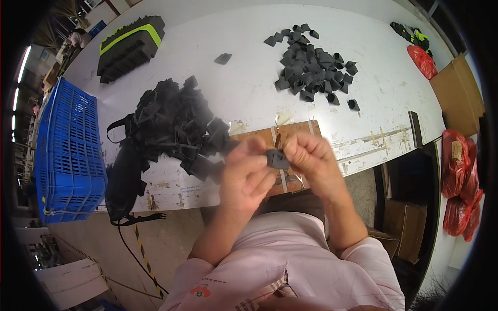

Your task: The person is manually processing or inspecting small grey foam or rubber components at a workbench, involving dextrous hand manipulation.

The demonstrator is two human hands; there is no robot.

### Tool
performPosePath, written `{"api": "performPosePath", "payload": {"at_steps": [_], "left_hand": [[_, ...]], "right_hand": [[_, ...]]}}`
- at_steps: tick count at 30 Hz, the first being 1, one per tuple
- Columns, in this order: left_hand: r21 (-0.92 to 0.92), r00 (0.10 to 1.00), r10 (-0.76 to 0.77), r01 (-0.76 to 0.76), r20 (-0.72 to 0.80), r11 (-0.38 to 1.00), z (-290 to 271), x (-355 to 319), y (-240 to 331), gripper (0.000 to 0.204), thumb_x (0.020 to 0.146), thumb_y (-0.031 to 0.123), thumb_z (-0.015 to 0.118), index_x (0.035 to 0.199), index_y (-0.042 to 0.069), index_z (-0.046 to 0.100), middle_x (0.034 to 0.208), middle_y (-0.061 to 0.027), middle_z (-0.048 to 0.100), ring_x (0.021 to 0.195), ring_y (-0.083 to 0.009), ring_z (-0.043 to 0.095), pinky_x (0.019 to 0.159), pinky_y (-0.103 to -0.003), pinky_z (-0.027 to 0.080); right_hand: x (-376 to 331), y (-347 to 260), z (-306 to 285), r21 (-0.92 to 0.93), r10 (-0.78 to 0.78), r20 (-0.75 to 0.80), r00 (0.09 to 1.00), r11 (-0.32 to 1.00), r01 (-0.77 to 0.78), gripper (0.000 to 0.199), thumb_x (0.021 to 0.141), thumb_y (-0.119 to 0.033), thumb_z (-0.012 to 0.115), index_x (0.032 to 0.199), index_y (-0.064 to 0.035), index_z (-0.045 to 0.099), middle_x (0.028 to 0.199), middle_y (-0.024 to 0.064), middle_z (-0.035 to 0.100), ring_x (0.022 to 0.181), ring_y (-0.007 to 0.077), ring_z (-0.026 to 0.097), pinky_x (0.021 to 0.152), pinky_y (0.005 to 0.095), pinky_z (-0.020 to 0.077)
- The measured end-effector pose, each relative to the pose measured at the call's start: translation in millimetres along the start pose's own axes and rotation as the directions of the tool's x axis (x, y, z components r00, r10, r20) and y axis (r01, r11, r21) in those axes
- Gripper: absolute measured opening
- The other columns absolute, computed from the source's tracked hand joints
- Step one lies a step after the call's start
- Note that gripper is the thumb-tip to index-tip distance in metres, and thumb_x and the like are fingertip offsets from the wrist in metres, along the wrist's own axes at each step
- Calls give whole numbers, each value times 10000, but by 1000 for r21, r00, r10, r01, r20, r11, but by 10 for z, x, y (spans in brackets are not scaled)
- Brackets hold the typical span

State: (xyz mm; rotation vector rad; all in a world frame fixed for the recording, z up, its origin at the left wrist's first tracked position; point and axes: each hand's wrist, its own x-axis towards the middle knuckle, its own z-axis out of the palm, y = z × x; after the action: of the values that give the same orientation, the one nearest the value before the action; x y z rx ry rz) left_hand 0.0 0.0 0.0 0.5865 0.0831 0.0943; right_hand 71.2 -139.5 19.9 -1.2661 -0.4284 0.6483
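In front of my body I hold a small dark grey folded piece (277, 159) between both hands. My left hand (245, 173) pinches its left side and is slightly smeared by motion. Thumb and index finger of my right hand (311, 158) are closed on its right edge. Below the hands a brown wooden board (306, 133) with strips of tape lies at the table's near edge. To the left of my left hand spreads a large heap of black pieces (176, 122). Farther back on the right lies a pile of folded dark grey pieces (316, 67).
A blue plastic crate (70, 150) stands left of the table. A dark stack with a yellow-green band (132, 46) sits at the back left. One loose grey piece (223, 58) lies mid-table. Red plastic bags (456, 166) and a cardboard box (459, 93) are at the right.
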Motion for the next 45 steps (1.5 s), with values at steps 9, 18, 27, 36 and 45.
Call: {"api": "performPosePath", "payload": {"at_steps": [9, 18, 27, 36, 45], "left_hand": [[-68, 993, -87, 82, -81, 994, -1, 58, -33, 156, 850, 57, 485, 1002, 26, 489, 737, -31, 542, 373, -29, 314, 348, -169, 237], [826, 799, 434, -532, 416, 188, 110, 156, 164, 249, 780, 16, 587, 1017, -43, 539, 913, -113, 591, 817, -166, 553, 718, -246, 437], [767, 797, 543, -515, 263, 384, 145, 134, 89, 101, 713, -40, 595, 813, -26, 600, 809, -93, 605, 731, -163, 567, 683, -264, 442], [342, 882, 455, -394, -121, 853, 6, 31, 6, 83, 830, 31, 522, 879, -25, 559, 871, -121, 578, 797, -167, 538, 784, -295, 428], [437, 885, 460, -388, -69, 812, -70, -10, -79, 95, 822, 15, 521, 897, -38, 547, 877, -119, 576, 810, -161, 542, 782, -288, 430]], "right_hand": [[201, 268, -38, 211, 26, 104, 994, 976, -47, 271, 866, -323, 519, 711, -101, 508, 602, -60, 437, 512, 22, 341, 452, 168, 256], [-16, 175, -40, -676, -627, -12, 779, 579, 455, 477, 657, -265, 729, 1014, -20, 529, 872, 98, 525, 652, 178, 530, 562, 262, 441], [-27, 47, 203, -708, -640, -12, 768, 548, 446, 340, 657, -167, 717, 924, -27, 561, 807, 101, 542, 654, 226, 551, 535, 286, 455], [49, -23, 179, -783, -695, 54, 717, 416, 463, 176, 654, -18, 667, 810, -3, 586, 662, 90, 519, 554, 241, 510, 468, 319, 412], [57, 125, 126, -720, -673, 56, 737, 484, 497, 131, 658, 13, 647, 768, 19, 576, 586, 113, 502, 519, 250, 498, 462, 333, 408]]}}
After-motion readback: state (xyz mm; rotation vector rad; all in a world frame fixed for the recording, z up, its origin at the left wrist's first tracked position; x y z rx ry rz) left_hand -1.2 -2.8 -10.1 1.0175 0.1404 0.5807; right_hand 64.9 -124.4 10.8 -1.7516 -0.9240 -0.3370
